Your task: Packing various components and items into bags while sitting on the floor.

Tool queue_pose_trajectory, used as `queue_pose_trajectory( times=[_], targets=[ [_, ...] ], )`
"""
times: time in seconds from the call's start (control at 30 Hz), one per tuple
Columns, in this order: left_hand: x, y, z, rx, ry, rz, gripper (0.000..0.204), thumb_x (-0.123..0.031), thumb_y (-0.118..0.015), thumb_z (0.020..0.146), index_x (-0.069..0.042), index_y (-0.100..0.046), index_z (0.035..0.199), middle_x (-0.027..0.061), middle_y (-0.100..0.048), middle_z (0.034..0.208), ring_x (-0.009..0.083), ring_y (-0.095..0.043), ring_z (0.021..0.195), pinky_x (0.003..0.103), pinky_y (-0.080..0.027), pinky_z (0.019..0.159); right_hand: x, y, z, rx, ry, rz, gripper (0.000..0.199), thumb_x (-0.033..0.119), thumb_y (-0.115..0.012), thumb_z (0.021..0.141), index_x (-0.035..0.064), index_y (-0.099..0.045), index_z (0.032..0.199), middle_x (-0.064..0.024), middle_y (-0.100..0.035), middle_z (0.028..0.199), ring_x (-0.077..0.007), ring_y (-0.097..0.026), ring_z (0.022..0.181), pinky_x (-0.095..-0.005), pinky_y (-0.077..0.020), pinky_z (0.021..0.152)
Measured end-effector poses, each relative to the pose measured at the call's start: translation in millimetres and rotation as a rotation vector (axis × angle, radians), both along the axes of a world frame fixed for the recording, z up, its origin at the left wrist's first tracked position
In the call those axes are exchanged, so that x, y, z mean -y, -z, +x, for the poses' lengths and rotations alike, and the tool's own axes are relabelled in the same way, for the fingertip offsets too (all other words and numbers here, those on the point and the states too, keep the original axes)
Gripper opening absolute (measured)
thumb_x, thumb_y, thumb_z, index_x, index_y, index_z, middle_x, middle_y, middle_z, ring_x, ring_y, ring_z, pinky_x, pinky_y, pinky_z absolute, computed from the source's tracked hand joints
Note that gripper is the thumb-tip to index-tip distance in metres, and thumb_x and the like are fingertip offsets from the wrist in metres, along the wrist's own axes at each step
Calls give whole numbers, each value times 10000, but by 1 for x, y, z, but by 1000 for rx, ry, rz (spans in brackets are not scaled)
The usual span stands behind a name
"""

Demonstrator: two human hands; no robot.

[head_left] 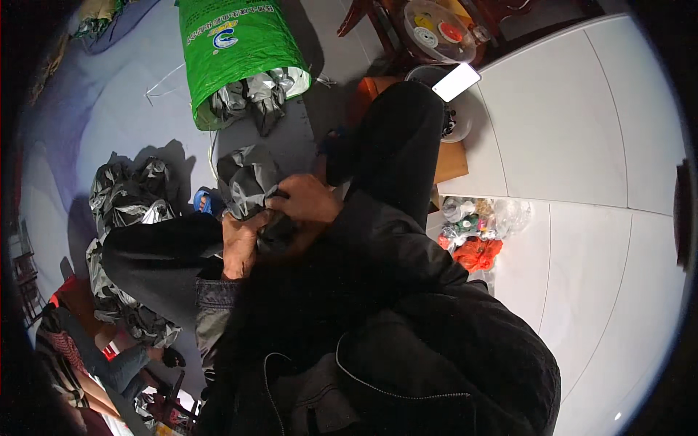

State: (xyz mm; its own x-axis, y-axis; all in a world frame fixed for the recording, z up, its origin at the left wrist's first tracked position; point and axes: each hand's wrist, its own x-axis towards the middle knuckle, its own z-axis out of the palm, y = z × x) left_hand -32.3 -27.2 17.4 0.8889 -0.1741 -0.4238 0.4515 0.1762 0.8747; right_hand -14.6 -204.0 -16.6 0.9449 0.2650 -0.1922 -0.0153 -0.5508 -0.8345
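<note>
- A large green woven sack (240, 51) lies on its side on the grey floor at the upper left, its open mouth toward the person, crumpled silvery-grey bags (262, 91) spilling from it; it bears a printed label panel (225, 36) in white, yellow and blue
- A round clear plastic container (436, 29) sits at the top centre, with round labels in yellow, red and white showing on it
- A phone (456, 81) rests on the person's raised knee, its rectangular screen glowing plain white
- A clear plastic bag (502, 214) of mixed small items lies on the white floor tiles at the right, just beside a crumpled orange bag (478, 254)
</note>
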Motion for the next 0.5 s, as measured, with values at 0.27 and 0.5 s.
queue_pose_trajectory(
  times=[0.27,0.5],
  targets=[
    [-3,38,-1,248,76,309,115,-51,-652,797,36,-659,871,55,-688,842,136,-610,765,314,-475,646,-28,40,-16,122,42,-120,300,300,-635,797,3,-674,815,-247,-637,808,-433,-631,784,-525,-498,732],
    [-7,41,-1,190,81,516,142,-88,-667,808,37,-650,872,62,-689,856,148,-602,770,335,-472,650,-37,29,-21,293,183,-32,282,263,-616,790,-4,-593,702,-221,-597,718,-435,-608,739,-517,-484,661]
  ],
)
